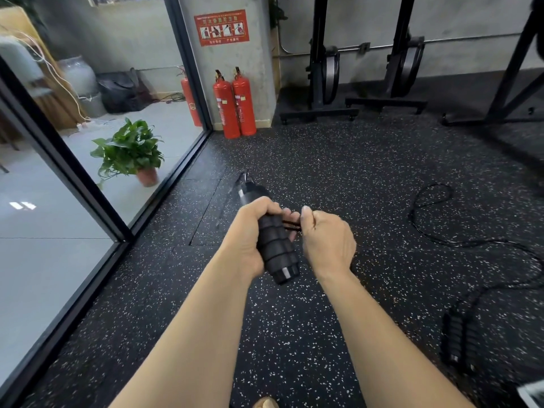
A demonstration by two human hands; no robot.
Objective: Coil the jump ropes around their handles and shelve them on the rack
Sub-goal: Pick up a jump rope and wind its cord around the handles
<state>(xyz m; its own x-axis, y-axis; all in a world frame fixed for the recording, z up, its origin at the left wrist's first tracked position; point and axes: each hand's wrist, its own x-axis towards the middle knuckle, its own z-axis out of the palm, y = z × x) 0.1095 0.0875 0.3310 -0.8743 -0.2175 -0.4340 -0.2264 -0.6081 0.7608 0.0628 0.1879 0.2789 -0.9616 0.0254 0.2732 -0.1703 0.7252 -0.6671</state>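
Note:
My left hand (250, 231) grips a pair of black ribbed jump rope handles (276, 248) held together, tilted with their silver-ringed ends pointing up-left and down-right. Black cord (291, 225) is wound across the handles in several turns. My right hand (326, 240) pinches this cord just right of the handles. A second jump rope lies on the speckled floor at the right: its black handles (459, 337) lie side by side and its loose cord (435, 219) snakes away in loops toward the back.
Two red fire extinguishers (234, 104) stand by a concrete pillar, a third behind the glass partition (88, 184) on the left. A potted plant (132, 151) sits beyond the glass. Black equipment stands (321, 110) line the back wall.

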